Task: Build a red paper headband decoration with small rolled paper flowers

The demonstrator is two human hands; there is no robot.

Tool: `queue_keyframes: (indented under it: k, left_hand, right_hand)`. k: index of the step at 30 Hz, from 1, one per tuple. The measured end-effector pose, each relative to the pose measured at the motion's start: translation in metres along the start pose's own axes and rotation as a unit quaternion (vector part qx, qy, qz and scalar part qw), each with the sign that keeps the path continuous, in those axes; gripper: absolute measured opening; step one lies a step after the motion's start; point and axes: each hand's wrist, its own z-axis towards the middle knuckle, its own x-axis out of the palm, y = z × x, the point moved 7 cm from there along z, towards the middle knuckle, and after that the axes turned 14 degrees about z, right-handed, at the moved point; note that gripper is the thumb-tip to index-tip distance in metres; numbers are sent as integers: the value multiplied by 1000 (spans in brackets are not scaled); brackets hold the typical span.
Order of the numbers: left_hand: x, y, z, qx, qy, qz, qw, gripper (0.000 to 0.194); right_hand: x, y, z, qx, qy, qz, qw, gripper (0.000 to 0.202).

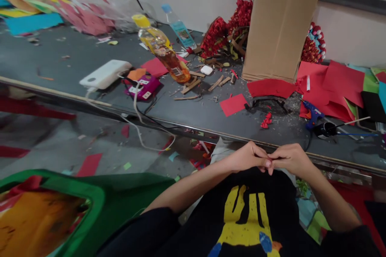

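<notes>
My left hand [252, 157] and my right hand [288, 157] meet in front of my lap, just below the table's front edge. Their fingertips are pinched together and touch; whatever is between them is hidden or too small to name. On the table beyond them lie a small crumpled red paper piece [266, 120], a flat red paper square [233, 105] and a dark curved strip [269, 103]. To the right, a blue glue gun [313, 114] rests beside a small black pot [325, 130] with thin sticks across it.
A cardboard sheet [277, 24] stands upright at the back. Left of it are a yellow-capped bottle [164, 50], a blue-capped bottle [182, 32], a purple power strip [144, 87] and a white power bank [105, 74]. A green bin [99, 204] stands at lower left.
</notes>
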Motion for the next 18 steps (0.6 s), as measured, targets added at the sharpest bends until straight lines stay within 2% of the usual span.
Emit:
queue_keyframes:
  k: [2, 4, 8, 11, 13, 16, 18]
  left_hand:
    - [5, 3, 3, 1, -15, -70, 997, 43]
    - [4, 7, 8, 4, -63, -109, 992, 44]
    - [-13, 13, 17, 22, -172, -126, 977, 36]
    - [-43, 22, 13, 27, -284, -124, 950, 35]
    - [-67, 28, 6, 37, -343, -85, 935, 38]
    - [-100, 33, -4, 44, -381, 15, 923, 44]
    - [-121, 28, -8, 59, -402, 122, 906, 42]
  right_hand:
    - [-8, 8, -3, -54, -79, 31, 995, 19]
    - [-13, 10, -11, -95, -172, 16, 980, 17]
    - [-16, -12, -33, -56, -314, -58, 946, 19]
    - [-22, -34, -59, -15, -394, -122, 911, 22]
    - [-27, -45, -78, 6, -431, -174, 886, 24]
    - [-34, -62, -100, 47, -460, -208, 862, 31]
    - [-39, -71, -114, 71, -509, -208, 832, 34]
